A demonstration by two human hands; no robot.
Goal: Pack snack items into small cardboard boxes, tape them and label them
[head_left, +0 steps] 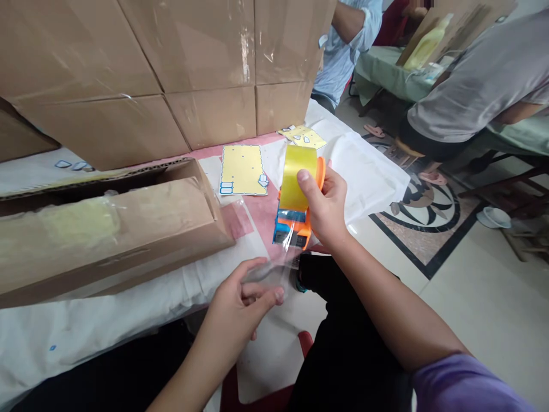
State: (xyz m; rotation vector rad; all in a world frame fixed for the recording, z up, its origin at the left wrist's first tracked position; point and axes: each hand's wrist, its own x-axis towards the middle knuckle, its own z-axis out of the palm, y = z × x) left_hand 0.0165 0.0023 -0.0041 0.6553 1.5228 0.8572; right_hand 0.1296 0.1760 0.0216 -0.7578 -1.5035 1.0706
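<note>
My right hand (326, 200) grips a tape dispenser (294, 223) with an orange and blue frame. A thick roll of yellowish tape (295, 174) sits on it, my thumb pressed along the roll's side. From the dispenser's lower end a strip of clear tape (281, 269) runs down to my left hand (246, 303). The fingers of that hand are curled around the strip's loose end, thumb below and index finger above. Left of both hands lies a long cardboard box (171, 229), with clear tape over its near side and a dark gap along its top.
Stacked cardboard boxes (206, 51) form a wall behind the cloth-covered table (163, 309). Yellow paper cards (243, 169) lie by the stack. A red stool (257, 397) stands below. Two people sit nearby, one in a blue shirt (343, 63), one in a grey shirt (480, 86).
</note>
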